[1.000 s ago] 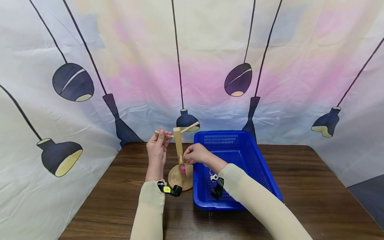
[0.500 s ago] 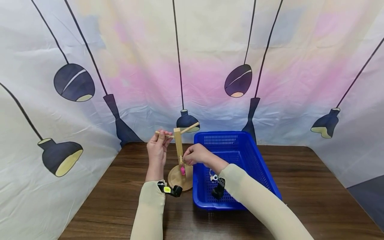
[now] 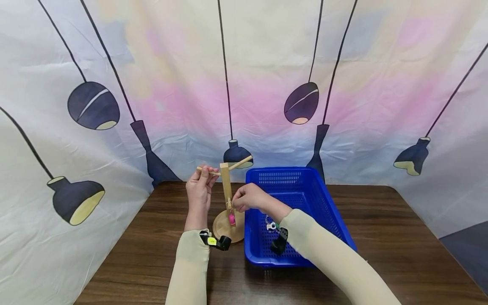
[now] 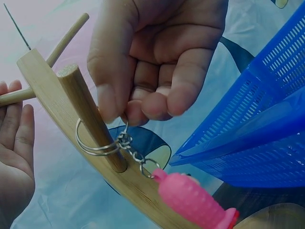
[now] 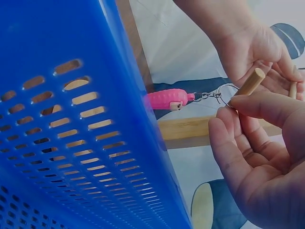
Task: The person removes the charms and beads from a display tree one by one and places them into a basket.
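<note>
A wooden stand has a square post (image 3: pixel 226 180) with pegs, rising from a round base (image 3: pixel 223 226). My left hand (image 3: pixel 199 192) holds one upper peg (image 3: pixel 202 169) between thumb and fingers. At a lower peg (image 4: pixel 90 114), my right hand (image 3: pixel 249 197) pinches the metal split ring (image 4: pixel 95 151) of a keychain. In the left wrist view, the ring loops around that peg. From its short chain dangles a pink bumpy charm (image 4: pixel 193 198), close to the post. The right wrist view shows the right thumb (image 5: pixel 262 105) at the ring, near the peg's end.
Right of the stand, a blue perforated plastic basket (image 3: pixel 331 203) stands close to its base. Inside it lies a small white item (image 3: pixel 271 226), partly hidden by the right wrist camera (image 3: pixel 280 242). A printed cloth (image 3: pixel 171 84) hangs behind the brown table (image 3: pixel 381 237).
The pink charm hangs slightly lower along the post than a second ago. Both hands have stayed almost in place, the left still on the upper peg.
</note>
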`<state>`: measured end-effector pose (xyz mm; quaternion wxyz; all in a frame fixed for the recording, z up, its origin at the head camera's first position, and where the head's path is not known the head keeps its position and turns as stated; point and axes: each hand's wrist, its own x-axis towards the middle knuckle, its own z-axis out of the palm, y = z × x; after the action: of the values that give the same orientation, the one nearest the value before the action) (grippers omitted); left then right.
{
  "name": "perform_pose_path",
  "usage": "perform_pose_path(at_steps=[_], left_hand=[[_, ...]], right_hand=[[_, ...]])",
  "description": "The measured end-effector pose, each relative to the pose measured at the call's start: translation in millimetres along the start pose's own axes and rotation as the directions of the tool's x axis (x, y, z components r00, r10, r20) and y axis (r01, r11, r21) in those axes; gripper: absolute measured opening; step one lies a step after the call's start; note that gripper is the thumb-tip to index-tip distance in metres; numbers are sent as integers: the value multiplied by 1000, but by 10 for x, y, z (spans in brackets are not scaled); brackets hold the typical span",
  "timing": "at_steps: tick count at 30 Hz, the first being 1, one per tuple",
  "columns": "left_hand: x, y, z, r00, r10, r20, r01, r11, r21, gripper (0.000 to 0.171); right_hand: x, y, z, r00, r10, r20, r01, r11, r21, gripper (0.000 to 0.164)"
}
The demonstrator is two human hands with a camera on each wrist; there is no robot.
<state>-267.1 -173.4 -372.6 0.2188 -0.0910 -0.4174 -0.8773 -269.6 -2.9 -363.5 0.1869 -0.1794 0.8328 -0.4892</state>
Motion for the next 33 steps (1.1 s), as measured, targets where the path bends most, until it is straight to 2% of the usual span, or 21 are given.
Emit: perform_pose_path(at_steps=[12, 33], left_hand=[[-3, -2, -5, 1000, 7, -12, -7, 1000, 8, 17], [1, -6, 5, 1000, 3, 2, -3, 1000, -18, 16]], right_hand=[[-92, -64, -5, 1000, -14, 25, 14, 1000, -21, 9], [-188, -117, -34, 998, -32, 48, 33, 999, -17, 9]])
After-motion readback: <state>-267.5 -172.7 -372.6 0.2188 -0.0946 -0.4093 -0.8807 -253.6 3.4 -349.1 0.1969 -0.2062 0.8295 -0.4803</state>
